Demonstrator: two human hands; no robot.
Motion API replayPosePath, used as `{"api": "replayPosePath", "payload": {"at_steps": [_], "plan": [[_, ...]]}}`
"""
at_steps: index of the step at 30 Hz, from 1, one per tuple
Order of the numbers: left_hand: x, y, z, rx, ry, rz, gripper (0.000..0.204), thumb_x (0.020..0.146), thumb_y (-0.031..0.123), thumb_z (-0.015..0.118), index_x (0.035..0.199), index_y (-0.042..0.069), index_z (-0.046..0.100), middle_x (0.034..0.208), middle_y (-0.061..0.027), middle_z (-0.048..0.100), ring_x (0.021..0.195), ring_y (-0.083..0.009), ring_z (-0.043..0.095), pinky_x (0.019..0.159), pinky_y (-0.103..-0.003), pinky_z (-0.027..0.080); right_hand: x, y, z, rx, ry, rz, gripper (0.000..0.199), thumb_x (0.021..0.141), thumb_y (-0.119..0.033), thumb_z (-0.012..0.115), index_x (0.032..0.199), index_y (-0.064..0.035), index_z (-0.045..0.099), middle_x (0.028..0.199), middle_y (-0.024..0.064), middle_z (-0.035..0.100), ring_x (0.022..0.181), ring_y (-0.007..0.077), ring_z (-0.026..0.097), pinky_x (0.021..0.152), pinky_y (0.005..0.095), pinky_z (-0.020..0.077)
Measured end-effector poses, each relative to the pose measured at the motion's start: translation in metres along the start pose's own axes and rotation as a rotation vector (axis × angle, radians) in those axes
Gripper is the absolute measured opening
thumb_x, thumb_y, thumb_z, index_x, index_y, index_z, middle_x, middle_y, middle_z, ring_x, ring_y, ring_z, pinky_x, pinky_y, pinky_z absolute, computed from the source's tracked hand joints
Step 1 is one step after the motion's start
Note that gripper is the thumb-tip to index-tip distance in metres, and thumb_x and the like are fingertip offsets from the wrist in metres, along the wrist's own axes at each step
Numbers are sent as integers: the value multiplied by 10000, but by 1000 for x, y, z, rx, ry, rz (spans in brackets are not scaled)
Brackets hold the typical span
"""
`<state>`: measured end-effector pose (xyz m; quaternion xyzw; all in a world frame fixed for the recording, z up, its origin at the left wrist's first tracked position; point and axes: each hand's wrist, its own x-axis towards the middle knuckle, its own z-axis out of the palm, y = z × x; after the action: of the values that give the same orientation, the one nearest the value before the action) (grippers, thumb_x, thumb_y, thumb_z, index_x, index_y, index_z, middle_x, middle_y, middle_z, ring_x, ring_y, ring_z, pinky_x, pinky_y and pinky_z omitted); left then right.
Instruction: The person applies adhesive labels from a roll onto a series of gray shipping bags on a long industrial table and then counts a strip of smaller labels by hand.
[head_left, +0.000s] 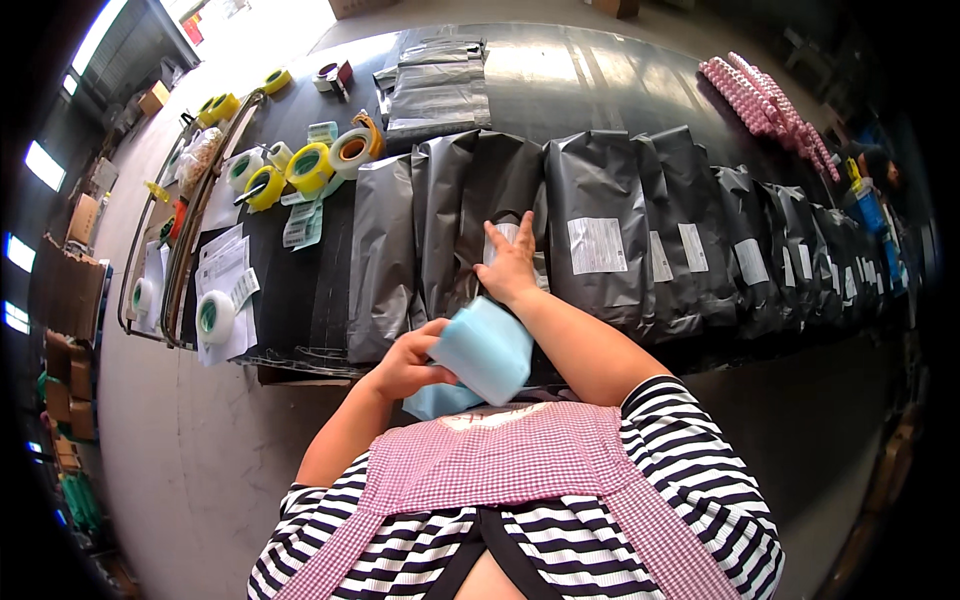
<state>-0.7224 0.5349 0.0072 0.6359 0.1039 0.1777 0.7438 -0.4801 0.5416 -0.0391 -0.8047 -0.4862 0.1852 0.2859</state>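
My left hand [405, 362] is closed round a light-blue paper bundle [487, 352], which looks like label paper, just in front of the table's near edge. More of the same blue paper [440, 401] hangs below it. My right hand [512, 262] has its fingers spread and lies on a dark grey plastic mailing bag [505, 160]. Under those fingers a white label [503, 236] is partly covered. To the right stands another grey mailing bag [597, 190] with a white label [597, 246] on its front.
A row of labelled grey bags [752, 240] runs to the right. Flat grey bags [437, 90] lie behind. Tape rolls [308, 168], loose label strips [303, 222] and papers [228, 275] lie at the left beside a metal rack [180, 240]. Pink-and-white bundles [765, 100] lie at the far right.
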Motion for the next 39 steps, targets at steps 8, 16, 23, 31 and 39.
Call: {"api": "replayPosePath", "payload": {"at_steps": [8, 16, 23, 31, 39], "plan": [[-53, -37, 4, -675, 285, 65, 270, 856, 118, 762, 1104, 26, 705, 1091, -62, 722, 1075, -199, 652, 985, -360, 463, -48, 54, -15, 244, 111, 253, 778, 840, -247, 725, 1482, -15, 352, 1531, 269, 304, 1431, 410, 289, 1173, 430, 281], [-71, -60, 1, -703, 298, 131, 448, 886, 246, 748, 1252, 14, 630, 1235, -98, 674, 1134, -245, 642, 1007, -399, 477, -24, 58, -22, 983, -165, 679, 522, 812, -95, 768, 1220, 144, 548, 1159, 222, 646, 1024, 319, 654, 881, 412, 538], [-66, -51, 9, -775, 284, 115, 383, 887, 237, 746, 1201, 36, 658, 1221, -87, 679, 1165, -237, 621, 1025, -414, 450, 3, 71, -29, 880, -354, 729, 446, 864, -155, 769, 1178, 122, 616, 1130, 191, 689, 1018, 318, 674, 914, 432, 512], [-65, -49, 15, -758, 293, 71, 339, 891, 222, 741, 1175, 51, 669, 1176, -66, 696, 1135, -215, 628, 1017, -406, 443, 32, -28, -100, -266, 62, -39, 225, 844, -134, 537, 974, -14, 676, 1047, 258, 685, 1017, 429, 652, 903, 480, 520], [-64, -55, 24, -758, 273, 46, 369, 877, 235, 758, 1170, 30, 667, 1146, -61, 705, 1104, -205, 631, 1011, -382, 428, -56, 39, -90, -453, 257, -168, 106, 845, -98, 535, 939, -59, 564, 917, 171, 655, 838, 400, 676, 738, 502, 546]]}}
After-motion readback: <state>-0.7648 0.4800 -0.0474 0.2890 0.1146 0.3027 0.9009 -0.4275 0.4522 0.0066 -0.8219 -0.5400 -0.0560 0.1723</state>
